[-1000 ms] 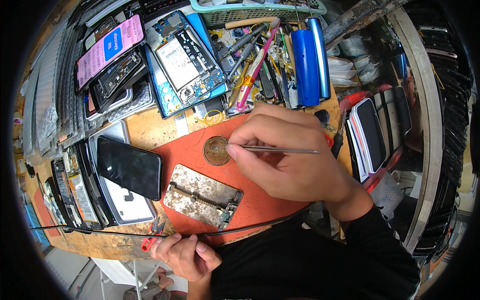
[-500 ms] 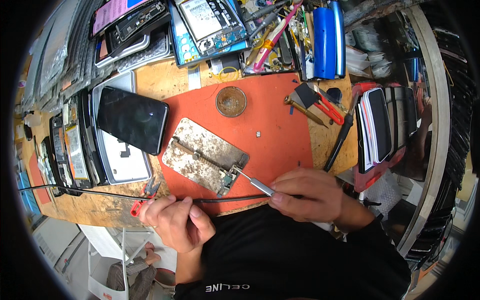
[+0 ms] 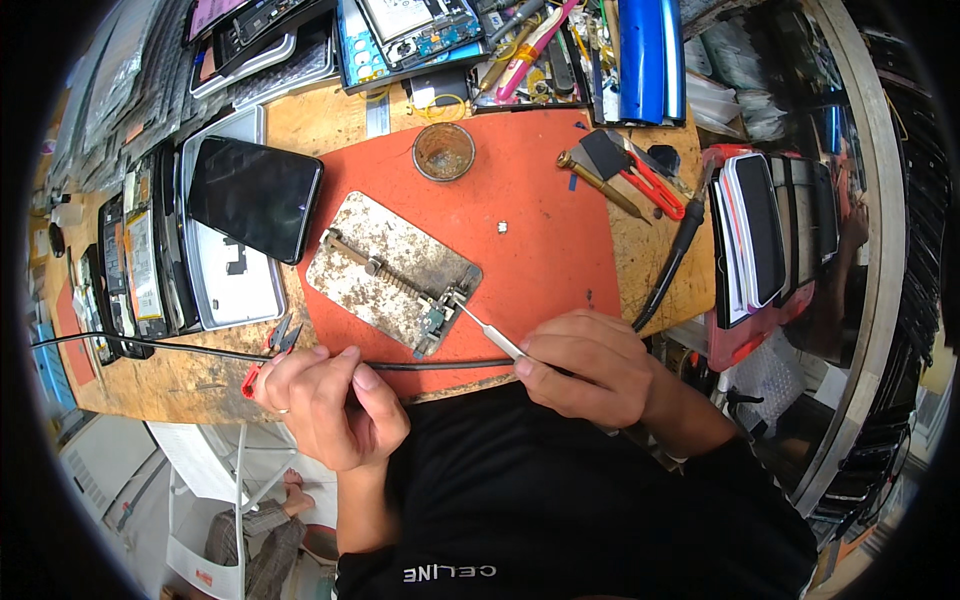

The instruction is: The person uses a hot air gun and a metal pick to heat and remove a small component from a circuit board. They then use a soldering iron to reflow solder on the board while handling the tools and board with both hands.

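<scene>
My right hand (image 3: 592, 368) pinches a slim silver hand tool (image 3: 503, 342), whose thin tip reaches a small green circuit board part (image 3: 434, 320). That part sits at the near right corner of a stained metal clamp plate (image 3: 355, 215) with a spring-loaded rod (image 3: 405, 285) across it. The plate lies tilted on an orange-red mat (image 3: 545, 175). My left hand (image 3: 335, 410) rests at the table's front edge, its fingers loosely curled and the thumb apart, with nothing visible in it. A black cable (image 3: 440, 366) runs along the edge and passes behind its fingers.
Left of the mat, a black phone (image 3: 255, 198) lies on a white tray (image 3: 240, 300). Red-handled cutters (image 3: 283, 338) lie beside my left hand. A small round tin (image 3: 444, 152) stands behind the plate. A brass screwdriver (image 3: 610, 188) and a stack of phones (image 3: 750, 235) are at the right.
The whole scene has shifted up and slightly left in the picture. Both hands keep nearly the same poses, and the tool's tip stays by the small board part.
</scene>
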A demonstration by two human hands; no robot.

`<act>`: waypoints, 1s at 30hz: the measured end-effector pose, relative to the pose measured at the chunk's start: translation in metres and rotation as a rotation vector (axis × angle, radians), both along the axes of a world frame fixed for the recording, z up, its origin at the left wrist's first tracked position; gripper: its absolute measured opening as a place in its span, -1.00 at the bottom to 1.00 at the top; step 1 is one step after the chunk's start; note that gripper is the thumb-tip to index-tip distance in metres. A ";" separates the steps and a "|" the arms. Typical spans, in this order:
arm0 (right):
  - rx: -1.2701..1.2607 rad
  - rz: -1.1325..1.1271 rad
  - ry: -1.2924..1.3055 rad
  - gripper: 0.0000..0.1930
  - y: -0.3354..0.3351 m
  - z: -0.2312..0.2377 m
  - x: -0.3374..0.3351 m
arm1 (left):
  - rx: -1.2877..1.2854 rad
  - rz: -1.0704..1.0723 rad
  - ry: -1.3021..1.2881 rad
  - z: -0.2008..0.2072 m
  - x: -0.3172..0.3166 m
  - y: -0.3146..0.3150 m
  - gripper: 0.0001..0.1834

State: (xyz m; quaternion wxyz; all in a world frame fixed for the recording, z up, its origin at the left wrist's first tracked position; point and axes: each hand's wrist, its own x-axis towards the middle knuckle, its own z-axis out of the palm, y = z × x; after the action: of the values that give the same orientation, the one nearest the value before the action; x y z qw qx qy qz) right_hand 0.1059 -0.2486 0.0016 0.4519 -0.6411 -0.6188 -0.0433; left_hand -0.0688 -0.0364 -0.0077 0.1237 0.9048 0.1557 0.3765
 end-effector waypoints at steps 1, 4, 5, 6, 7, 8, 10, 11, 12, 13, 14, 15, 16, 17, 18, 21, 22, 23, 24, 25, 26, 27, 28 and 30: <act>-0.001 0.002 0.008 -0.81 -0.001 0.001 0.000 | -0.002 0.007 -0.004 0.000 0.000 0.000 -0.83; 0.018 0.009 0.003 -0.78 0.000 0.001 0.002 | -0.001 -0.006 -0.019 0.000 0.002 0.001 -0.82; 0.012 0.005 0.001 -0.77 0.000 0.001 0.002 | -0.004 -0.004 -0.016 0.000 0.002 0.000 -0.82; 0.006 0.000 -0.001 -0.76 0.001 0.001 0.003 | -0.007 -0.003 -0.014 0.000 0.002 0.000 -0.82; -0.001 -0.004 -0.003 -0.75 0.001 0.001 0.003 | -0.011 -0.002 -0.012 0.000 0.002 0.000 -0.82; 0.003 -0.013 -0.004 -0.75 0.002 0.000 0.002 | -0.010 -0.004 -0.010 0.000 0.002 0.000 -0.82; 0.011 -0.028 -0.010 -0.74 0.003 -0.001 0.001 | -0.011 -0.001 -0.008 0.000 0.001 0.000 -0.83; 0.022 -0.017 0.001 -0.76 0.002 -0.001 0.001 | -0.007 -0.008 -0.009 0.000 0.001 0.001 -0.83; 0.034 -0.004 0.013 -0.77 0.002 0.000 0.001 | -0.008 -0.007 -0.009 0.000 0.001 0.001 -0.83; 0.051 0.002 0.022 -0.77 0.001 0.000 0.001 | -0.009 -0.002 -0.010 0.000 0.001 0.001 -0.83; 0.048 0.013 0.021 -0.78 0.002 -0.001 0.001 | -0.006 -0.004 -0.007 0.000 0.001 0.001 -0.83; 0.050 0.013 0.019 -0.78 0.002 -0.001 0.001 | -0.005 -0.005 -0.007 -0.001 0.001 0.001 -0.83; 0.042 0.013 0.017 -0.78 0.002 -0.001 0.002 | -0.003 -0.003 -0.008 -0.001 0.001 0.001 -0.83; 0.043 0.006 0.018 -0.78 0.002 -0.001 0.002 | -0.004 -0.006 -0.009 -0.001 0.001 0.001 -0.83; 0.033 -0.002 0.021 -0.77 0.002 -0.001 0.002 | -0.004 -0.006 -0.012 -0.001 0.001 0.001 -0.83; 0.020 -0.020 0.003 -0.76 0.003 -0.001 0.001 | -0.007 -0.006 -0.014 -0.001 0.001 0.001 -0.84; 0.019 -0.028 -0.008 -0.76 0.003 -0.001 0.001 | -0.011 -0.003 -0.013 -0.001 0.001 0.001 -0.84; 0.016 -0.029 -0.011 -0.77 0.003 -0.001 0.001 | -0.010 -0.009 -0.013 0.000 0.001 0.001 -0.84; 0.013 -0.030 -0.014 -0.77 0.003 -0.001 0.000 | -0.012 -0.009 -0.012 0.000 0.001 0.001 -0.84; 0.009 -0.032 -0.017 -0.78 0.003 -0.001 0.000 | -0.016 -0.008 -0.013 0.000 0.001 0.001 -0.84; 0.003 -0.023 -0.020 -0.79 0.003 0.000 0.001 | -0.014 -0.011 -0.013 0.000 0.002 0.001 -0.84; -0.003 -0.015 -0.023 -0.79 0.002 0.000 0.001 | -0.013 -0.011 -0.015 0.000 0.002 0.001 -0.84; -0.009 -0.007 -0.026 -0.80 0.002 0.000 0.001 | -0.014 -0.008 -0.016 0.000 0.002 0.001 -0.84; -0.004 0.004 -0.017 -0.80 0.002 0.000 0.001 | -0.014 -0.011 -0.016 0.000 0.002 0.002 -0.85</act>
State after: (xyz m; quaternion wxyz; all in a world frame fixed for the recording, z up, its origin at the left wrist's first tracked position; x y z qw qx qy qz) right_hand 0.1069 -0.2471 0.0018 0.4454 -0.6404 -0.6240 -0.0465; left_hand -0.0668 -0.0349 -0.0073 0.1333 0.9018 0.1525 0.3818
